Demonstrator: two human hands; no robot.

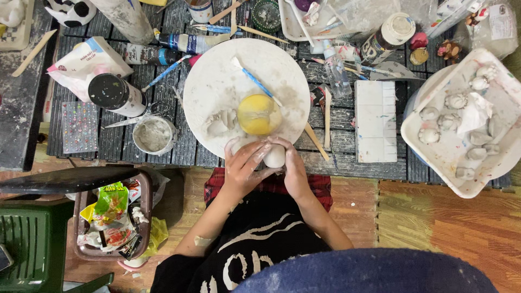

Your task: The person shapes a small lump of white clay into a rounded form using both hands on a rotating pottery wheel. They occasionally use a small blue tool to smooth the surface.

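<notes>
Both my hands meet at the near edge of a round white board (217,70) on the dark slatted table. My left hand (244,167) and my right hand (294,168) are closed around a small white clay lump (274,157), fingers smeared with clay. Just beyond them on the board sits a yellow ball (259,114). A flattened piece of white clay (220,123) lies to its left. A blue-handled brush (254,80) rests across the board behind the ball.
A white tray (491,157) with several small clay figures is at the right, a white rectangular mould (375,120) beside it. A clay-smeared cup (153,135), scissors (133,116), a black-capped jar (115,94) and tubes lie left. A bin of wrappers (111,220) stands on the floor.
</notes>
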